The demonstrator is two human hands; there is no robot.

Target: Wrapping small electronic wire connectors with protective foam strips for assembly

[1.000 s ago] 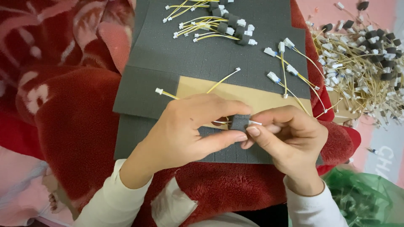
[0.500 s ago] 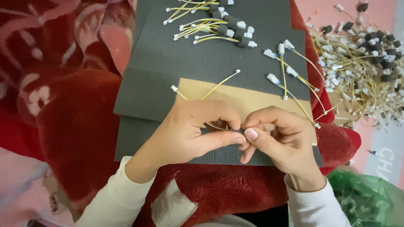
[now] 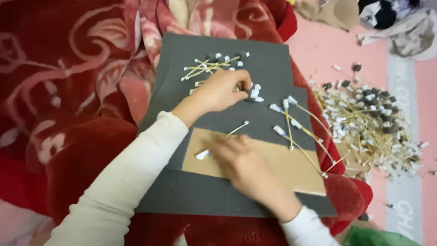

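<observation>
A: Presently, the left hand (image 3: 223,91) is seen stretched out over the grey foam board (image 3: 273,59), its fingers closed together on a small white-capped piece (image 3: 253,94) at the edge of the sorted bundle of yellow wires (image 3: 207,68).

B: Noted. Is the grip confirmed?

A: The fingertips are pinched on the white end; the wire behind it is hidden by the hand. The piece lies directly at the fingertips, touching them.

B: And the right hand (image 3: 243,166)?

A: It is blurred. It rests on the tan cardboard sheet (image 3: 296,171), fingers curled near a single wire with a white connector (image 3: 203,154), which lies just beside it on the left. Whether anything is held cannot be told.

B: Why the layout?

A: By judgement: the foam board is laid over the red blanket (image 3: 68,91) to give a flat working surface; the cardboard is set nearest the body as the working spot. Finished-looking wires are grouped at the far side, a few loose wires (image 3: 291,125) are kept between, and the large unsorted heap (image 3: 368,123) is left on the pink floor, well apart to the right.
</observation>
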